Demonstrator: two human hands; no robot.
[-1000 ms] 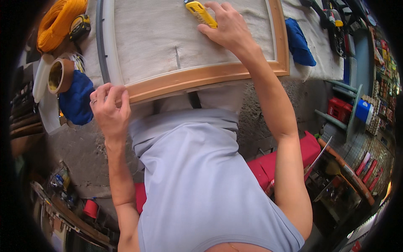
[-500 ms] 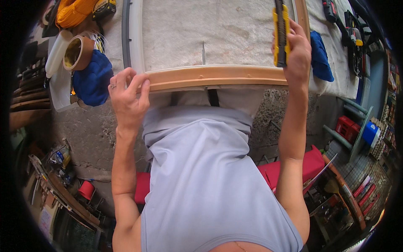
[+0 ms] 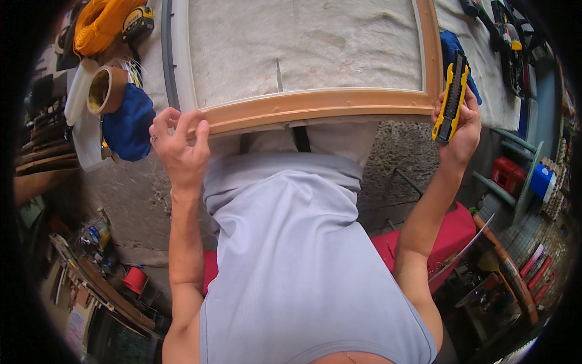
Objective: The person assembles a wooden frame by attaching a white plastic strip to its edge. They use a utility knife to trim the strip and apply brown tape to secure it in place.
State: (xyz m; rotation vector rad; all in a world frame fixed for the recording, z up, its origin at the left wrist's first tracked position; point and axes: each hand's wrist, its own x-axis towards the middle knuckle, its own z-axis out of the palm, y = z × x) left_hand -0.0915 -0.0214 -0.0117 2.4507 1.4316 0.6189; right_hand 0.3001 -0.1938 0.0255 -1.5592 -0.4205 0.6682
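Observation:
A rectangular frame (image 3: 315, 103) lies on the cloth-covered table, its near and right bars orange-brown. Its left side shows a white strip and a dark grey edge. My left hand (image 3: 182, 148) is closed over the near left corner, fingers on top of the brown bar and thumb along it. At the near right corner, my right hand (image 3: 464, 136) grips a yellow and black utility knife (image 3: 451, 97), which points away from me and tilts slightly right. Whether its blade is out I cannot make out. Part of this hand sits beside the frame's right end.
A blue cloth (image 3: 128, 124), a roll of brown tape (image 3: 108, 91), orange cord (image 3: 100, 27) and a tape measure (image 3: 137, 24) lie to the left. Another blue cloth (image 3: 450, 45) and dark tools (image 3: 508, 42) lie to the right. Red fabric (image 3: 451, 233) is behind me.
My right hand has moved right and toward me with the utility knife, from above the frame to its near right corner. The left hand stays on the near left corner.

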